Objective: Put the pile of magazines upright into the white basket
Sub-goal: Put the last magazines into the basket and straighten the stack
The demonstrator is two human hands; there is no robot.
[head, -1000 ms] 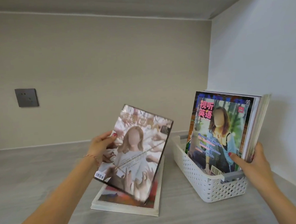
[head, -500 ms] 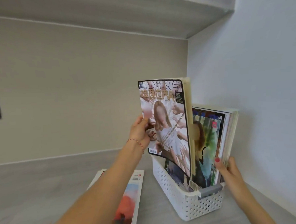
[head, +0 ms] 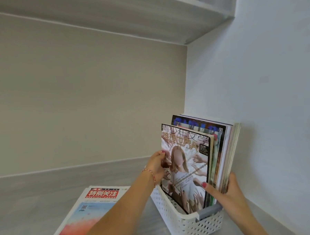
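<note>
A person's left hand [head: 157, 164] grips the left edge of a magazine [head: 186, 167] whose cover shows a figure in white, fingers closed on it as it stands upright in the white basket [head: 183, 222] at about 5 o'clock in the scene. The right hand [head: 224, 191] is clamped on the lower right edge of the upright magazines [head: 226, 149] behind it, thumb at the front and fingers wrapped round the back, pressing them together. These taller copies lean slightly toward the pale wall [head: 275, 93] at 3 o'clock. The basket sits on the grey tabletop [head: 29, 195], in the corner where the wall meets the beige back panel [head: 77, 94]. To its left, at 7 o'clock, the remaining pile [head: 94, 206] lies flat, its top cover bearing a red masthead, partly hidden beneath the left forearm. A thin red bracelet [head: 152, 175] circles the left wrist.
</note>
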